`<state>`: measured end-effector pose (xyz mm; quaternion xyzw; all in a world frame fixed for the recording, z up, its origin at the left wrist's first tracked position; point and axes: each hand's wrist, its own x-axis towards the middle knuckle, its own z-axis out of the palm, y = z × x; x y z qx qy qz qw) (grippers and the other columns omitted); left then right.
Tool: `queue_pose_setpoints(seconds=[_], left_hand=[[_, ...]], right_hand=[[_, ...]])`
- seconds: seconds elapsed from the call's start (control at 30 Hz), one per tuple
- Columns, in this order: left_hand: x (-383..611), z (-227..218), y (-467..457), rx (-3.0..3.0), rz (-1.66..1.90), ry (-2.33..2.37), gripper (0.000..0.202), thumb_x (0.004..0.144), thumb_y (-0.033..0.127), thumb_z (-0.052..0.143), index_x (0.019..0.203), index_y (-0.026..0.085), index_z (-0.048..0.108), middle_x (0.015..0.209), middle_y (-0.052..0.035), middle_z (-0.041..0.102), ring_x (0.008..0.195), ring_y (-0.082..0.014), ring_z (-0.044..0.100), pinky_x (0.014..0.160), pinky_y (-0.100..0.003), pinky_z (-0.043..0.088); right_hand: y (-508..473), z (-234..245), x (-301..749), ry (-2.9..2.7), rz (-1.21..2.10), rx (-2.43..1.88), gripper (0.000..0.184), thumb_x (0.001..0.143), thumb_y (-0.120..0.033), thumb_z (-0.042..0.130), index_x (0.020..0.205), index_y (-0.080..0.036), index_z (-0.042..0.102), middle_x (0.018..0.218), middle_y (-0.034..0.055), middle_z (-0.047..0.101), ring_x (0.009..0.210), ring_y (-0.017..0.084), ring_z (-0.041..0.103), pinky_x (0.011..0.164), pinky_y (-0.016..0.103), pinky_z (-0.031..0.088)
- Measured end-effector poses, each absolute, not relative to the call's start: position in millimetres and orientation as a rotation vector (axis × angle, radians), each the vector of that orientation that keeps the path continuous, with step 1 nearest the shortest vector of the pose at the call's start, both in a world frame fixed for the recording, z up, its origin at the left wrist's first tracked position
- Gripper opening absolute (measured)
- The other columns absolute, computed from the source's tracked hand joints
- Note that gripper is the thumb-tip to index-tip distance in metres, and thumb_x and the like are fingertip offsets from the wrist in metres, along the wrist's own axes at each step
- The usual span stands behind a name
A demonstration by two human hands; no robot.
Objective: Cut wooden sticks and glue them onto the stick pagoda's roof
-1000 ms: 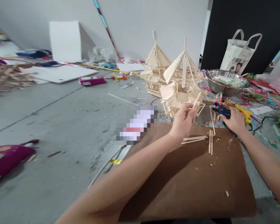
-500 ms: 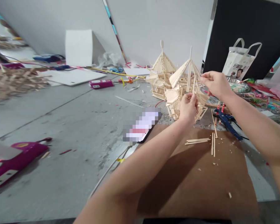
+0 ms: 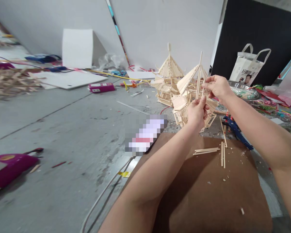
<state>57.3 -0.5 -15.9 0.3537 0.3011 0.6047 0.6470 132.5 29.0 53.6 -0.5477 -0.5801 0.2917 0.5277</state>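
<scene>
My left hand (image 3: 197, 111) pinches a thin wooden stick (image 3: 203, 92) that stands upright in front of a pavilion-like stick model (image 3: 179, 103). My right hand (image 3: 218, 88) is closed at the stick's upper end, its thumb and fingertips together there. The model's roof is partly slatted, with bare ribs meeting at a tall centre post, and my hands hide its right side. Behind it to the left is a second stick model (image 3: 170, 69) with a fully slatted pointed roof. Loose wooden sticks (image 3: 206, 151) lie on a brown board (image 3: 208, 200) below my hands.
Blue pliers (image 3: 237, 132) lie right of the board. A phone (image 3: 147, 134) with a blurred screen and a white cable (image 3: 99, 197) are at its left. Magenta devices (image 3: 12, 170) rest on the grey surface. A metal bowl (image 3: 247, 95) and a white bag (image 3: 247, 68) stand back right.
My right hand has moved slightly left and down onto the top of the stick. My left hand keeps its pinch. The view has shifted a little.
</scene>
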Motion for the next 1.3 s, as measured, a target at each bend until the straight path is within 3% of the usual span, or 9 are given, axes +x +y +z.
queue_pose_setpoints(seconds=[0.2,0.47,0.77,0.9,1.13,1.3], left_hand=[[53.0,-24.2,-1.6,0.832,1.404,0.624,0.019,0.080,0.028,0.051,0.067,0.017,0.043,0.046,0.0087,0.044,0.026,-0.0010,0.030,0.030,-0.018,0.019],[51.8,-30.7,-3.3,0.933,1.404,0.707,0.026,0.074,0.037,0.057,0.065,0.015,0.047,0.048,0.0067,0.049,0.027,-0.0015,0.035,0.030,-0.017,0.024],[47.4,-25.3,5.0,0.945,1.467,0.764,0.026,0.077,0.035,0.054,0.063,0.017,0.042,0.045,0.0078,0.047,0.026,-0.0017,0.036,0.029,-0.015,0.026],[43.8,-23.6,9.3,0.967,1.468,0.787,0.028,0.075,0.035,0.057,0.061,0.017,0.042,0.045,0.0081,0.047,0.027,-0.0012,0.035,0.029,-0.015,0.026],[43.0,-24.2,14.1,0.998,1.466,0.764,0.031,0.074,0.035,0.058,0.058,0.016,0.041,0.044,0.0073,0.048,0.028,-0.0014,0.036,0.030,-0.016,0.025],[42.9,-22.8,13.6,1.014,1.468,0.762,0.030,0.074,0.034,0.059,0.057,0.016,0.041,0.043,0.0072,0.047,0.027,-0.0020,0.035,0.029,-0.017,0.024]], right_hand=[[37.0,47.1,131.1,-1.389,0.599,-1.273,0.030,0.066,-0.010,0.065,0.065,-0.022,0.037,0.044,-0.0106,0.040,0.028,0.005,0.036,0.028,0.019,0.025],[37.9,43.9,130.5,-1.383,0.541,-1.259,0.032,0.065,-0.021,0.068,0.063,-0.022,0.037,0.042,-0.0112,0.039,0.028,0.004,0.036,0.028,0.018,0.024],[37.1,45.6,134.9,-1.473,0.610,-1.236,0.031,0.062,-0.009,0.066,0.062,-0.022,0.039,0.041,-0.0102,0.042,0.027,0.007,0.038,0.026,0.021,0.025],[37.4,45.2,135.8,-1.500,0.569,-1.267,0.028,0.062,-0.013,0.066,0.063,-0.022,0.039,0.044,-0.0089,0.042,0.030,0.007,0.038,0.028,0.021,0.026],[28.8,51.3,135.6,-1.711,0.195,-1.353,0.020,0.067,-0.022,0.063,0.061,-0.021,0.044,0.058,-0.0017,0.046,0.057,0.011,0.050,0.048,0.025,0.039],[23.3,55.7,131.8,-1.693,0.078,-1.359,0.020,0.067,-0.021,0.063,0.064,-0.021,0.043,0.064,0.0000,0.047,0.071,0.015,0.053,0.058,0.027,0.042]])
